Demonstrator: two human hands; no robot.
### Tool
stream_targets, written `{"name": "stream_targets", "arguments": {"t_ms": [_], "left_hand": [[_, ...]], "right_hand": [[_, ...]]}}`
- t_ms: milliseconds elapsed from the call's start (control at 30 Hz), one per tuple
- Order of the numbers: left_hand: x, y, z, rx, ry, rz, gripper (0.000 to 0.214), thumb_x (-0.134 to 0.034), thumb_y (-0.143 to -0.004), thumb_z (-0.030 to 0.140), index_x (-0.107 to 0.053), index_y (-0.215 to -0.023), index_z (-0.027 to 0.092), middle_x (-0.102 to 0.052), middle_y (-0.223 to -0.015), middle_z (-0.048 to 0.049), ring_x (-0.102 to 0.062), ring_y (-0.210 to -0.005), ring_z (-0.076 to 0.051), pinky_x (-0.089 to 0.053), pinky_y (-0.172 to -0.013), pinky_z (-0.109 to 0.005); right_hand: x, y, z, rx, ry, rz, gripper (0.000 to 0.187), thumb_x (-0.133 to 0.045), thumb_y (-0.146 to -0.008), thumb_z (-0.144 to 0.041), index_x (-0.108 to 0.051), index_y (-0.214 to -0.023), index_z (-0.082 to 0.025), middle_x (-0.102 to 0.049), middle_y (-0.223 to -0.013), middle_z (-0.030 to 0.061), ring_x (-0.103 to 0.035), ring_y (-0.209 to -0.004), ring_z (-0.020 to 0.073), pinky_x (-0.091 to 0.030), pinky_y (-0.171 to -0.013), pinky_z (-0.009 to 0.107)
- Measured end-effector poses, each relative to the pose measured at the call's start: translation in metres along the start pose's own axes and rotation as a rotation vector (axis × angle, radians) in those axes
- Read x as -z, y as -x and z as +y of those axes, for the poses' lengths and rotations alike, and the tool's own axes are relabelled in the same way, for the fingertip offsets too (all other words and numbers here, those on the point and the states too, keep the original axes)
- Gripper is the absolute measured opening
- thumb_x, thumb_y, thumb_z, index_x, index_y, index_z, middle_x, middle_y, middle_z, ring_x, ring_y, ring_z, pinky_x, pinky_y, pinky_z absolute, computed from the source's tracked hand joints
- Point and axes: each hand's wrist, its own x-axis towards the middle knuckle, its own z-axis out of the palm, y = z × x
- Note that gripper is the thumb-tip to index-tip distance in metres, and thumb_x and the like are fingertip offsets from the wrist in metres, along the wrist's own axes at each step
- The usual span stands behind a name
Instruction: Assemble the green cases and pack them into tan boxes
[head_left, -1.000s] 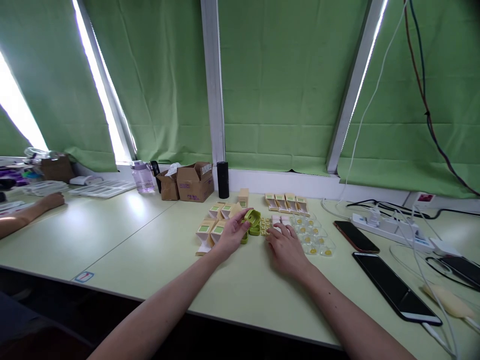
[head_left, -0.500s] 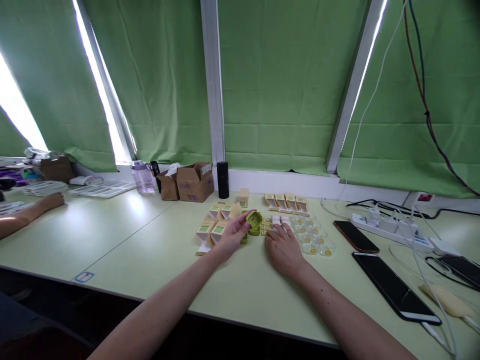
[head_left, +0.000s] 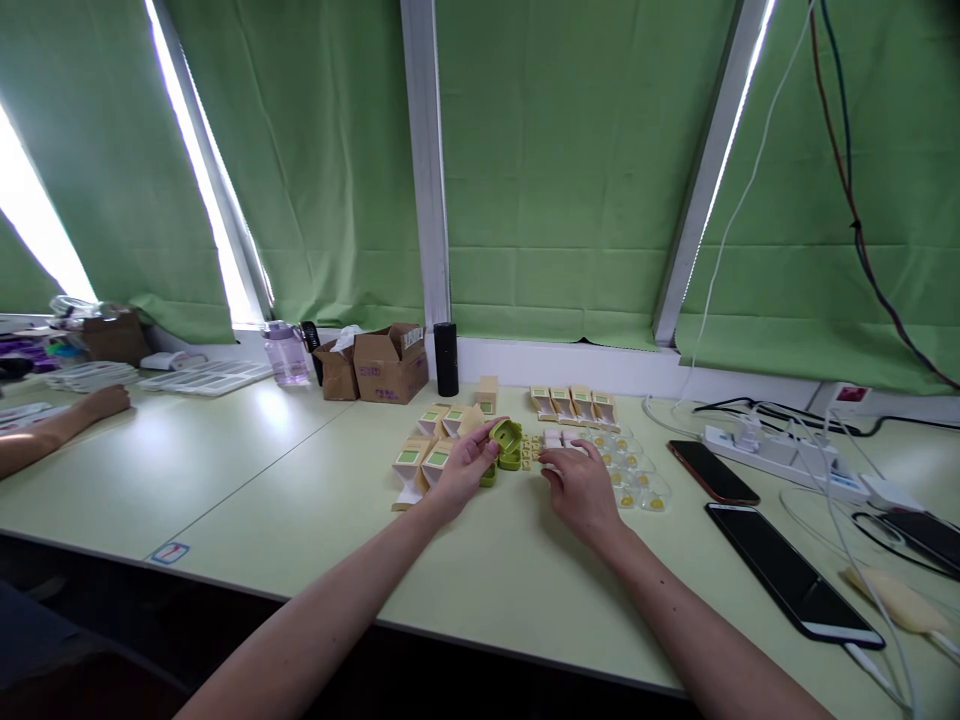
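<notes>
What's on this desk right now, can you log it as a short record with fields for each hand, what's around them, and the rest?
left hand: holds an open green case just above the table
right hand: fingers pinched at small white pieces; whether one is gripped cannot be told
around hands: beige cartons with green labels, clear trays with yellow pieces
rest: brown cardboard boxes, black cylinder, water bottle, two phones, power strip
other person: forearm resting at far left

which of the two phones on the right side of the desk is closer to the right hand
The smaller phone with the reddish edge; the larger black phone lies further from the right hand.
</notes>
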Motion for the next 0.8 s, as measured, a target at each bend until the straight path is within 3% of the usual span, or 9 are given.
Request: {"name": "stream_targets", "arguments": {"t_ms": [100,200,300,467,800], "left_hand": [[0.000,0.000,0.000,-0.006,0.001,0.001,0.068,-0.085,-0.088,0.055,-0.069,-0.145,0.022,-0.074,-0.139,-0.0146,-0.068,-0.131,-0.031,-0.048,-0.118,-0.046],[0.000,-0.001,-0.001,-0.012,-0.021,0.005,0.068,-0.085,-0.088,0.056,-0.070,-0.144,0.022,-0.074,-0.139,-0.0147,-0.067,-0.131,-0.031,-0.048,-0.119,-0.046],[0.000,-0.001,0.001,-0.014,-0.049,0.014,0.068,-0.086,-0.087,0.058,-0.071,-0.143,0.022,-0.074,-0.138,-0.0139,-0.068,-0.129,-0.029,-0.048,-0.118,-0.044],[-0.003,0.000,0.004,-0.013,-0.098,0.009,0.066,-0.084,-0.087,0.058,-0.072,-0.141,0.022,-0.075,-0.136,-0.0138,-0.070,-0.125,-0.028,-0.050,-0.116,-0.045],[0.000,0.000,-0.002,-0.030,-0.099,-0.044,0.059,-0.083,-0.091,0.052,-0.072,-0.140,0.021,-0.073,-0.140,-0.0147,-0.069,-0.126,-0.028,-0.052,-0.113,-0.042]], "right_hand": [[0.004,0.000,-0.003,-0.067,-0.196,0.120,0.020,-0.058,-0.091,-0.012,-0.074,-0.089,-0.024,-0.083,-0.093,0.0060,-0.075,-0.085,0.0252,-0.053,-0.097,0.046],[0.009,-0.001,-0.009,-0.232,-0.407,0.166,0.011,-0.064,-0.091,-0.023,-0.074,-0.087,-0.024,-0.081,-0.088,0.0058,-0.074,-0.083,0.0259,-0.057,-0.079,0.039],[0.010,-0.003,-0.014,-0.345,-0.659,0.175,0.013,-0.069,-0.092,-0.032,-0.077,-0.098,-0.024,-0.081,-0.095,0.0065,-0.075,-0.089,0.0250,-0.060,-0.082,0.038],[0.010,-0.005,-0.018,-0.370,-0.918,0.181,0.021,-0.074,-0.093,-0.040,-0.082,-0.104,-0.024,-0.079,-0.107,0.0079,-0.073,-0.090,0.0221,-0.061,-0.082,0.036],[0.017,-0.011,-0.021,-0.655,-1.213,0.202,0.047,-0.092,-0.073,-0.063,-0.080,-0.083,-0.020,-0.071,-0.072,0.0033,-0.064,-0.064,0.0161,-0.056,-0.060,0.030]]}}
